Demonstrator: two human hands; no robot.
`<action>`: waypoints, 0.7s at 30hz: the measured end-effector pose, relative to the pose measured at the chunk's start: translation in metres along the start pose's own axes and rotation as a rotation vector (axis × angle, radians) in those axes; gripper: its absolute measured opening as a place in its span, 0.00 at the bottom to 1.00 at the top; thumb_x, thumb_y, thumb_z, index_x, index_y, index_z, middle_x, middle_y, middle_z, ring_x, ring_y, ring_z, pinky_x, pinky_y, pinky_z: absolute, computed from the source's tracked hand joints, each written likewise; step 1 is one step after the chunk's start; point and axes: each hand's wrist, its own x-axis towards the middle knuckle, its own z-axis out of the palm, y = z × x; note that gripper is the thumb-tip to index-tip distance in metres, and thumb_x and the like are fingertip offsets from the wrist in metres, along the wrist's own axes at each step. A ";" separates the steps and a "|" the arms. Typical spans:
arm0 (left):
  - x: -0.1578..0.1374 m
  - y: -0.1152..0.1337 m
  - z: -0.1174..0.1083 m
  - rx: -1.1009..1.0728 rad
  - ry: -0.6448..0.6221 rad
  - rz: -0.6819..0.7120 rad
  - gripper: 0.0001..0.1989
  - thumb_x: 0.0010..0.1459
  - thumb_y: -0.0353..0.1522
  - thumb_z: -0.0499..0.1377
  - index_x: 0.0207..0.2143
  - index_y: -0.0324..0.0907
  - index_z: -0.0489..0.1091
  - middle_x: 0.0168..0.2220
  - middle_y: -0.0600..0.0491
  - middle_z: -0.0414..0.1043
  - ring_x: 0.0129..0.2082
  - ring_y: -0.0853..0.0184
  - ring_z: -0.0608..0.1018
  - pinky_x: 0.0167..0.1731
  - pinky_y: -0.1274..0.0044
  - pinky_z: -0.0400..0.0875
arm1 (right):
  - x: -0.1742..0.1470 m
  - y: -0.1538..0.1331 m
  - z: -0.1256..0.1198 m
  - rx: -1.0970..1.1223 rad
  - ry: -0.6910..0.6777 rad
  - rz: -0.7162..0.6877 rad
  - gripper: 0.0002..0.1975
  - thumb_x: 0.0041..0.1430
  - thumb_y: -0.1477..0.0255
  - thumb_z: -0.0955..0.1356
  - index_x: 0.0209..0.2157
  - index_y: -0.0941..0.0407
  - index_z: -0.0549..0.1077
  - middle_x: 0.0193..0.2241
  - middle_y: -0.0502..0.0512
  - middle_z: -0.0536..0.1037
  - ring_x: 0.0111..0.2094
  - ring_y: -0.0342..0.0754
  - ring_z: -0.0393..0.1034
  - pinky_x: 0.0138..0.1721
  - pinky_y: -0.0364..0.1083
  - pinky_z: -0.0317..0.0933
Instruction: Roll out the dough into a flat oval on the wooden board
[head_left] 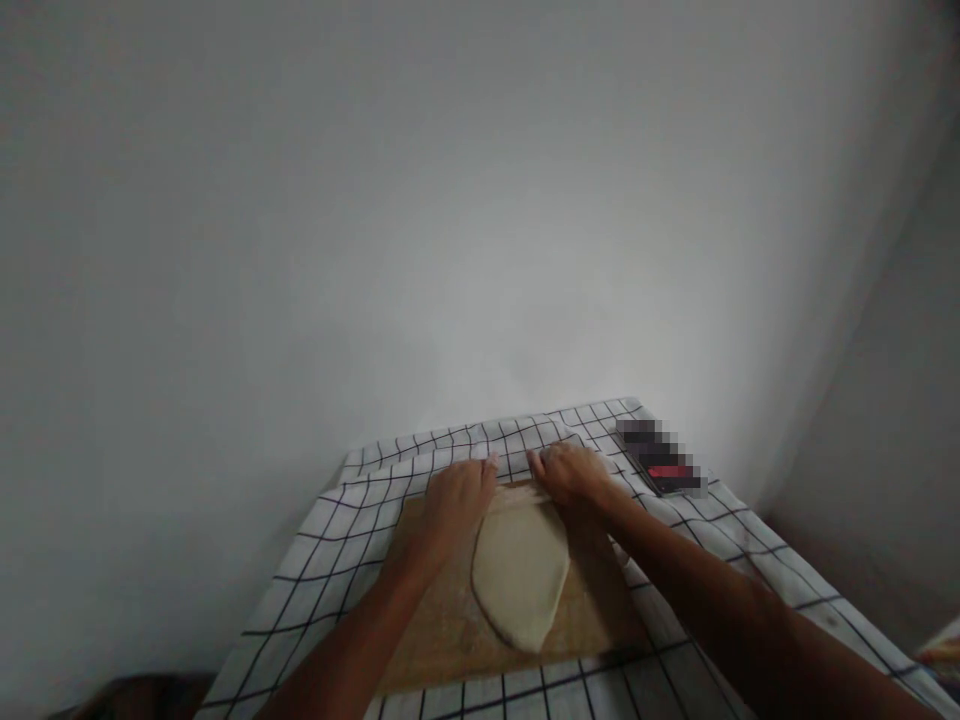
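Observation:
A flattened oval sheet of dough (521,570) lies on a wooden board (442,640), narrowing toward the near edge. Across its far end runs a pale, floury bar that looks like a rolling pin (523,492). My left hand (459,490) is closed around its left end, and my right hand (574,472) is closed around its right end. Most of the pin is hidden by my fingers, and its outline is dim. Both forearms reach forward on either side of the dough.
A white cloth with dark grid lines (322,545) covers the table under the board. On the right, beyond my right wrist, lies a dark, partly pixelated flat object like a phone (651,460). A plain wall (480,250) rises behind the table.

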 end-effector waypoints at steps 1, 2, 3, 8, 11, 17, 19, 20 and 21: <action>0.007 -0.002 0.001 0.008 -0.010 -0.027 0.21 0.72 0.35 0.44 0.46 0.39 0.76 0.36 0.40 0.78 0.40 0.57 0.80 0.42 0.69 0.72 | 0.008 0.001 0.000 0.000 -0.014 0.015 0.29 0.74 0.57 0.53 0.45 0.59 0.79 0.46 0.70 0.80 0.48 0.58 0.76 0.48 0.53 0.66; 0.013 -0.005 0.002 0.015 -0.022 -0.051 0.22 0.73 0.36 0.43 0.46 0.38 0.76 0.36 0.40 0.78 0.40 0.57 0.80 0.41 0.69 0.72 | 0.015 0.003 0.000 0.001 -0.031 0.026 0.29 0.73 0.56 0.54 0.46 0.60 0.79 0.45 0.71 0.80 0.47 0.58 0.77 0.48 0.53 0.66; 0.019 -0.007 0.003 0.018 -0.036 -0.072 0.23 0.73 0.38 0.43 0.45 0.38 0.76 0.36 0.40 0.78 0.40 0.57 0.81 0.41 0.69 0.71 | 0.021 0.004 0.000 0.001 -0.044 0.036 0.29 0.73 0.56 0.55 0.46 0.60 0.79 0.45 0.71 0.81 0.47 0.58 0.77 0.47 0.52 0.66; 0.040 -0.013 0.006 -0.017 -0.117 -0.114 0.31 0.74 0.42 0.39 0.33 0.40 0.77 0.31 0.45 0.79 0.33 0.61 0.81 0.37 0.71 0.71 | 0.032 0.009 -0.002 -0.006 -0.057 0.074 0.27 0.71 0.55 0.57 0.49 0.60 0.78 0.45 0.71 0.80 0.47 0.58 0.77 0.47 0.52 0.67; 0.036 -0.013 0.008 -0.036 -0.141 -0.086 0.26 0.73 0.40 0.42 0.35 0.41 0.77 0.33 0.47 0.80 0.34 0.62 0.81 0.36 0.72 0.72 | 0.022 0.007 0.000 -0.012 -0.040 0.077 0.24 0.72 0.60 0.56 0.47 0.58 0.78 0.44 0.69 0.81 0.47 0.57 0.76 0.46 0.52 0.67; -0.016 -0.004 -0.002 -0.035 -0.054 0.028 0.16 0.69 0.27 0.49 0.52 0.42 0.72 0.53 0.43 0.76 0.55 0.60 0.76 0.55 0.67 0.68 | -0.036 -0.008 0.008 -0.037 0.085 0.030 0.20 0.73 0.65 0.56 0.49 0.57 0.75 0.53 0.67 0.76 0.56 0.59 0.68 0.51 0.57 0.63; -0.039 0.000 -0.012 -0.035 -0.015 0.057 0.19 0.69 0.28 0.47 0.59 0.40 0.67 0.60 0.42 0.71 0.61 0.59 0.71 0.60 0.64 0.64 | -0.062 -0.013 0.011 -0.028 0.160 -0.025 0.21 0.73 0.64 0.55 0.51 0.56 0.74 0.55 0.66 0.75 0.58 0.59 0.65 0.55 0.58 0.60; -0.050 0.002 -0.018 -0.035 -0.004 0.074 0.20 0.70 0.29 0.46 0.62 0.40 0.65 0.62 0.43 0.69 0.63 0.59 0.69 0.63 0.64 0.62 | -0.074 -0.015 0.013 -0.018 0.194 -0.063 0.21 0.74 0.64 0.54 0.52 0.54 0.74 0.56 0.64 0.74 0.60 0.58 0.64 0.57 0.59 0.58; -0.062 0.004 -0.025 -0.036 0.003 0.096 0.21 0.71 0.31 0.46 0.63 0.40 0.63 0.64 0.44 0.67 0.65 0.59 0.67 0.64 0.63 0.60 | -0.086 -0.016 0.016 -0.002 0.224 -0.098 0.20 0.74 0.64 0.55 0.53 0.53 0.73 0.58 0.63 0.73 0.61 0.58 0.62 0.59 0.60 0.56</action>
